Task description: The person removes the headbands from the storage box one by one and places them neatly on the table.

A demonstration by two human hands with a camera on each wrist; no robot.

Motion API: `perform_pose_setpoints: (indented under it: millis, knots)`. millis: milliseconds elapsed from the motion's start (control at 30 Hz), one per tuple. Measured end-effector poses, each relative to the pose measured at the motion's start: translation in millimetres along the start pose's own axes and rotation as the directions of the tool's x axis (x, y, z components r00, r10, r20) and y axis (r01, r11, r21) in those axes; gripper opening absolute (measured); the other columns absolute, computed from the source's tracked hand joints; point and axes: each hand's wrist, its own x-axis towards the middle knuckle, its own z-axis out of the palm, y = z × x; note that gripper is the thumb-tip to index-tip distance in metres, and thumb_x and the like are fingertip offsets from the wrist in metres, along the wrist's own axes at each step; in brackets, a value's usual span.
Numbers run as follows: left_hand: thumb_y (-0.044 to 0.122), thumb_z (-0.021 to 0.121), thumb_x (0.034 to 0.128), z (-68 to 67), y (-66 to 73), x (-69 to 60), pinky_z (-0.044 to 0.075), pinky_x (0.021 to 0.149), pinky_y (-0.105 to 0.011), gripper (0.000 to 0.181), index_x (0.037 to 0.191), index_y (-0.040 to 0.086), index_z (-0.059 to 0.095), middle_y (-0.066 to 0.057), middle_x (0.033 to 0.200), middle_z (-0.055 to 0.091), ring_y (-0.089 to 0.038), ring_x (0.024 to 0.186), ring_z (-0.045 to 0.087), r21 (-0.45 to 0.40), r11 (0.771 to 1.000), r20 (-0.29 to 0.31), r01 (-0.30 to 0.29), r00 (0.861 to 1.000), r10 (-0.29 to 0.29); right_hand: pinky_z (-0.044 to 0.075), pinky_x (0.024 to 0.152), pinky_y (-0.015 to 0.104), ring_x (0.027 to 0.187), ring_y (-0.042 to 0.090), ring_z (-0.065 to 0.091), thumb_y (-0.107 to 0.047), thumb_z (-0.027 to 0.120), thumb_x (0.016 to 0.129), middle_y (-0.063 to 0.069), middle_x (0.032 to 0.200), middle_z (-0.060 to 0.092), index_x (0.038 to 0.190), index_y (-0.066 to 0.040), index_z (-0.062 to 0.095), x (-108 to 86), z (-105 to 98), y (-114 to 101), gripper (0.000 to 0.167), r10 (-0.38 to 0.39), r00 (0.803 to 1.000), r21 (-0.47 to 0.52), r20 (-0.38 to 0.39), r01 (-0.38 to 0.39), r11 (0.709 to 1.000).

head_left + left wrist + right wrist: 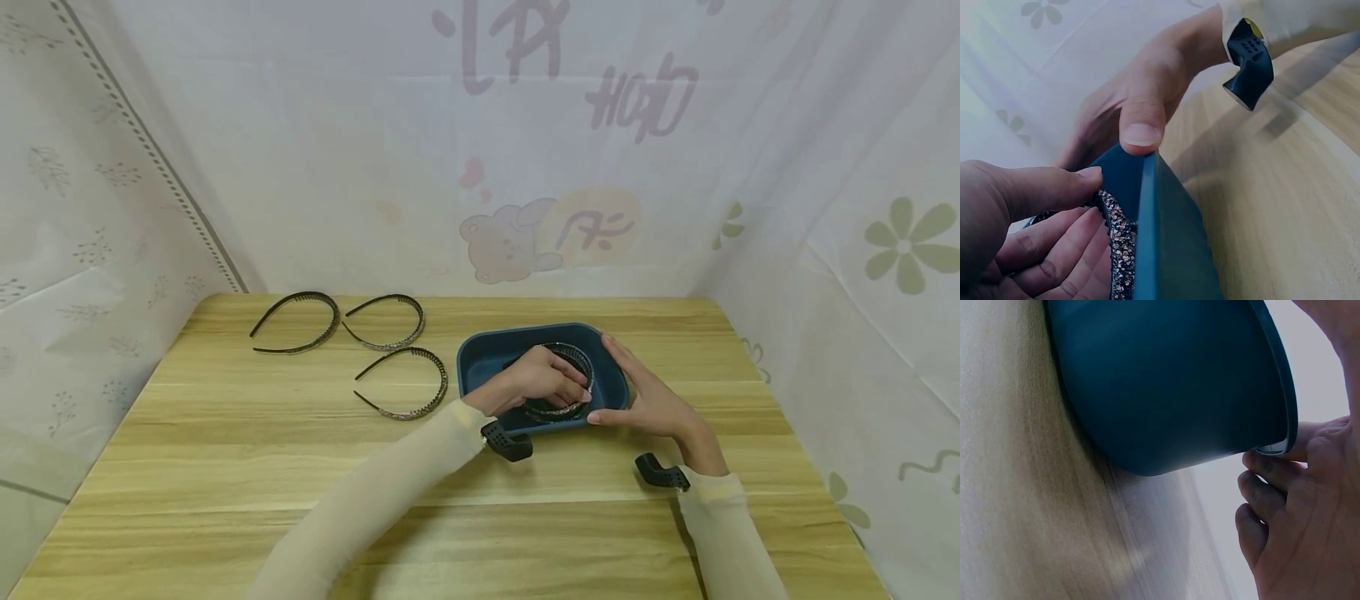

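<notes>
Black and curved, with coppery-silver glitter along its outer face and small teeth along its inner edge, one headband (1121,250) is pinched by the left hand (547,379), thumb on one side and bent fingers on the other, barely apart. It sits inside a blue box (486,358), just beside the wall; whether another lies beneath it, I cannot tell. Around the box's right end, the right hand (652,404) grips the rim, thumb on the near edge, fingers spread to the far corner. Left of the box on the wood-grain counter (300,483) lie a glittery hairband (444,385) and, farther back, two similar ones. Printed cloth (360,158) hangs behind.
</notes>
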Motion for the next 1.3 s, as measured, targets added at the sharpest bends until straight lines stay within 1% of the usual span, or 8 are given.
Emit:
perform_pose_setpoints:
  millis: [333, 500, 633, 867, 1033, 1200, 1300]
  knots:
    - [0.021, 0.085, 0.0850, -7.8, 3.2, -8.4, 0.064, 0.076, -0.033, 0.023, 0.106, 0.013, 0.082, -0.002, 0.096, 0.080, -0.017, 0.084, 0.076, -0.064, 0.998, -0.008, -0.029, 1.000, 0.029, 0.018, 0.117, 0.078, 0.160, 0.042, 0.005, -0.037, 0.090, 0.079, 0.006, 0.175, 0.003, 0.167, -0.027, 0.004, -0.8, -1.0, -0.4, 0.124, 0.019, 1.000, 0.010, 0.008, -0.019, 1.000]
    - [0.021, 0.085, 0.0851, -12.9, 7.3, -14.6, 0.064, 0.078, -0.034, 0.023, 0.106, 0.015, 0.082, -0.002, 0.097, 0.080, -0.019, 0.085, 0.076, -0.078, 0.995, -0.024, -0.056, 0.998, 0.055, 0.018, 0.118, 0.077, 0.160, 0.043, 0.006, -0.037, 0.090, 0.079, 0.007, 0.175, 0.003, 0.167, -0.025, 0.004, -0.7, -1.5, -1.2, 0.124, 0.017, 1.000, -0.002, 0.007, -0.017, 1.000]
    - [0.022, 0.084, 0.0858, -18.4, 9.6, -19.6, 0.064, 0.080, -0.035, 0.023, 0.108, 0.016, 0.081, -0.001, 0.098, 0.080, -0.019, 0.086, 0.076, -0.084, 0.994, -0.017, -0.074, 0.997, 0.073, 0.018, 0.118, 0.077, 0.159, 0.043, 0.006, -0.037, 0.090, 0.079, 0.008, 0.175, 0.003, 0.167, -0.024, 0.004, -1.0, -1.7, -0.9, 0.124, 0.017, 1.000, -0.005, 0.006, -0.017, 1.000]
    - [0.025, 0.082, 0.0879, -28.3, 12.7, -31.4, 0.062, 0.087, -0.040, 0.026, 0.113, 0.019, 0.080, 0.000, 0.103, 0.080, -0.020, 0.091, 0.076, -0.068, 0.992, 0.026, -0.103, 0.994, 0.105, 0.017, 0.118, 0.077, 0.160, 0.042, 0.005, -0.037, 0.090, 0.079, 0.007, 0.175, 0.003, 0.167, -0.024, 0.004, -0.6, -1.5, 0.1, 0.123, 0.015, 1.000, 0.001, 0.009, -0.015, 1.000]
    - [0.024, 0.083, 0.0884, -35.8, 13.1, -39.1, 0.062, 0.088, -0.041, 0.025, 0.113, 0.019, 0.080, -0.002, 0.104, 0.079, -0.021, 0.090, 0.075, -0.060, 0.990, 0.031, -0.129, 0.991, 0.131, 0.017, 0.119, 0.076, 0.160, 0.042, 0.005, -0.038, 0.090, 0.079, 0.007, 0.175, 0.005, 0.167, -0.025, 0.005, -0.1, -1.8, 0.3, 0.123, 0.016, 1.000, -0.006, 0.009, -0.016, 1.000]
    - [0.018, 0.082, 0.0892, -44.6, 13.1, -48.5, 0.062, 0.085, -0.035, 0.029, 0.118, 0.014, 0.078, -0.003, 0.110, 0.078, -0.018, 0.091, 0.075, -0.046, 0.986, 0.019, -0.159, 0.987, 0.160, 0.017, 0.120, 0.075, 0.160, 0.042, 0.007, -0.038, 0.091, 0.078, 0.008, 0.174, 0.006, 0.167, -0.024, 0.006, 0.0, -1.9, -0.1, 0.124, 0.007, 1.000, -0.021, 0.000, -0.007, 1.000]
    - [0.016, 0.082, 0.0892, -50.3, 11.8, -55.4, 0.062, 0.086, -0.032, 0.030, 0.119, 0.011, 0.077, -0.005, 0.113, 0.078, -0.017, 0.093, 0.075, -0.022, 0.983, -0.002, -0.180, 0.984, 0.180, 0.018, 0.120, 0.075, 0.160, 0.041, 0.007, -0.038, 0.091, 0.078, 0.007, 0.175, 0.006, 0.167, -0.024, 0.006, -0.4, -1.7, -1.0, 0.124, 0.008, 1.000, -0.024, -0.003, -0.008, 1.000]
